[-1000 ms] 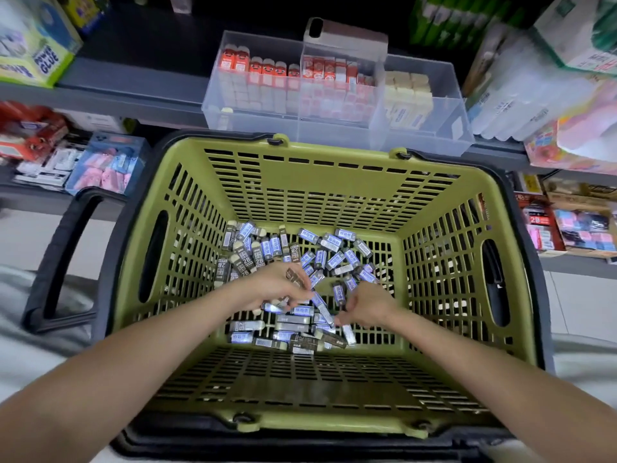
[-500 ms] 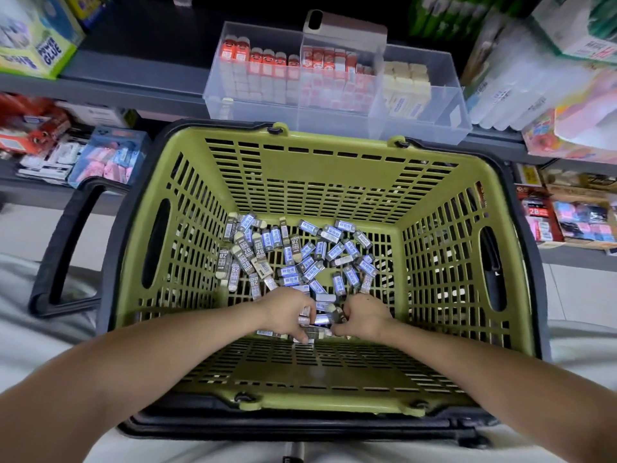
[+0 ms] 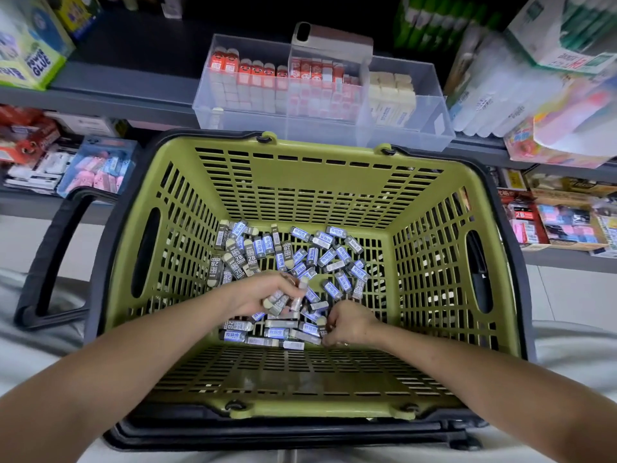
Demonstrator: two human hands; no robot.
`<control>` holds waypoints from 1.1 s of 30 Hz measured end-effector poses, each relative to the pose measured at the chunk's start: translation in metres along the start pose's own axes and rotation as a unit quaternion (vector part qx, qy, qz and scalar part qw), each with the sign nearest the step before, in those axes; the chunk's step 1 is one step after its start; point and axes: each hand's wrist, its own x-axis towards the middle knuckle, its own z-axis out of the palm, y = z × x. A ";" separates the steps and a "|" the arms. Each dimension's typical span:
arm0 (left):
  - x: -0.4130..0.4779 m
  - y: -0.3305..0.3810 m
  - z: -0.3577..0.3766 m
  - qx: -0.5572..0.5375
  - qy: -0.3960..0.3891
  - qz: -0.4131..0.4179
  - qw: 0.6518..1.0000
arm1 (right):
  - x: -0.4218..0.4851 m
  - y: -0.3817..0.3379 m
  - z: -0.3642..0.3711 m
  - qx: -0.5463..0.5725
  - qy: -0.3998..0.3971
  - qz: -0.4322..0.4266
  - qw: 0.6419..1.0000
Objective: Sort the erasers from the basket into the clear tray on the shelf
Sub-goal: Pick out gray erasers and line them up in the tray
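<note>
A green basket with slotted walls stands right below me. Several small erasers in blue-white and grey 2B sleeves lie scattered over its floor. My left hand is raised slightly above the pile and grips a bunch of erasers, their ends sticking out past my fingers. My right hand is curled down into the near part of the pile, fingertips on an eraser. The clear tray sits on the shelf just behind the basket, with red, pink and cream erasers in its compartments.
The basket's black handle hangs out to the left. A phone leans behind the tray. Shelves on both sides hold packaged stationery, including a glue box at far left and pink-blue packs lower left.
My left hand has lifted off the pile with a bunch of erasers in it. My right hand has shifted slightly right and stays low in the pile.
</note>
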 end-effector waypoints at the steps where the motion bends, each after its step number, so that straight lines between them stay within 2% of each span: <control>1: -0.001 0.003 -0.002 -0.033 -0.005 0.003 0.999 | 0.000 0.000 0.001 -0.010 0.003 0.000 1.000; 4: -0.004 0.010 -0.007 -0.091 -0.002 0.016 0.996 | -0.002 -0.002 0.001 -0.042 0.017 -0.015 0.999; 7: -0.010 0.017 -0.004 -0.057 0.027 0.021 0.998 | -0.004 -0.004 -0.007 -0.027 0.002 -0.031 0.999; 10: -0.016 0.024 0.001 0.023 0.053 0.026 0.998 | -0.010 -0.014 -0.031 0.128 -0.010 -0.038 0.991; 13: -0.027 0.038 0.010 0.098 0.051 0.070 0.991 | -0.023 -0.029 -0.066 0.268 0.002 -0.081 0.960; 15: -0.036 0.050 0.017 0.121 0.046 0.117 0.985 | -0.034 -0.039 -0.086 0.315 0.020 -0.102 0.943; 19: -0.053 0.074 0.019 0.131 0.098 0.199 0.966 | -0.055 -0.054 -0.111 0.358 0.088 -0.122 0.922; 24: -0.080 0.100 0.016 0.096 0.121 0.274 0.949 | -0.077 -0.072 -0.134 0.442 0.117 -0.188 0.869; 29: -0.104 0.120 0.007 0.027 0.113 0.316 0.941 | -0.092 -0.092 -0.159 0.480 0.106 -0.242 0.837; 33: -0.119 0.133 -0.007 -0.021 0.076 0.347 0.934 | -0.099 -0.111 -0.184 0.486 0.105 -0.259 0.828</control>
